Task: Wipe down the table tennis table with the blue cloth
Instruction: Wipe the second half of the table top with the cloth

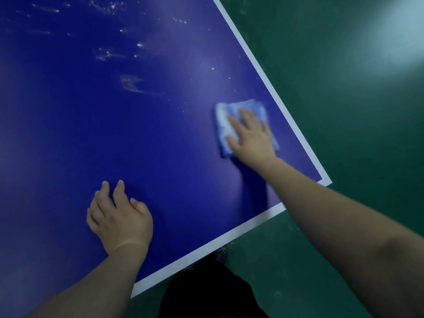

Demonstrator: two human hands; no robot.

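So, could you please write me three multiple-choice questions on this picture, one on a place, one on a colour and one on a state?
1. Where does the blue cloth lie on the table?
A. near its right-hand edge
B. at its middle
C. hanging off the near edge

2. What colour is the floor?
A. grey
B. green
C. red

3. How does the right hand meet the blue cloth?
A. it pinches one corner
B. it hovers above it
C. it presses flat on it, fingers straight

Answers:
1 A, the cloth sits close to the right-hand edge, not far from the near corner.
2 B, green shows beyond both table edges.
3 C, the palm and spread fingers lie on top of the cloth.
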